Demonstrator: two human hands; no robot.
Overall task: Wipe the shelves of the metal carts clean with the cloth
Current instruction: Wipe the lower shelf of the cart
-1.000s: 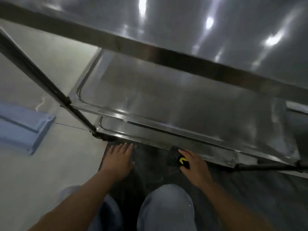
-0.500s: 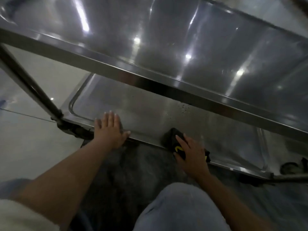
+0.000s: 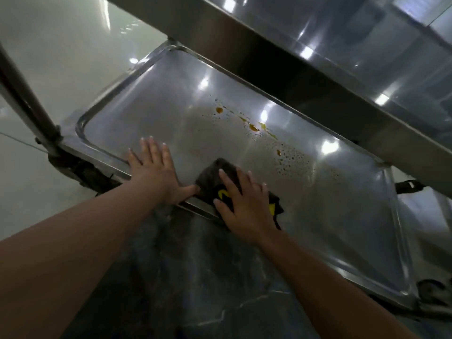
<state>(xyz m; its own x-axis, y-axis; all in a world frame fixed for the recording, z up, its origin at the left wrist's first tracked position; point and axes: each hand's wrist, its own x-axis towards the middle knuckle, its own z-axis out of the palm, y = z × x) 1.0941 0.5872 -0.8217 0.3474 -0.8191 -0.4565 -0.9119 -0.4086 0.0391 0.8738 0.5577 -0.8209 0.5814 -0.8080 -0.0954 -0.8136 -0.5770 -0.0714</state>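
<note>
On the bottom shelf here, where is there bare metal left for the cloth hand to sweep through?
Bare metal lies between the left hand and the far-left rim of the shelf, and right of the cloth toward the right rim. The middle is spattered: orange drips and fine specks. Both hands crowd the near edge, right hand pressing the cloth.

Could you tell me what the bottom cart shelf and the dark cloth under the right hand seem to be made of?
The bottom shelf looks like polished stainless steel: grey, with sharp light reflections and a pressed raised rim. The cloth under the right hand appears to be soft woven or knit fabric, matte dark with a yellow mark, bunched in folds; the exact fibre cannot be told.
</note>
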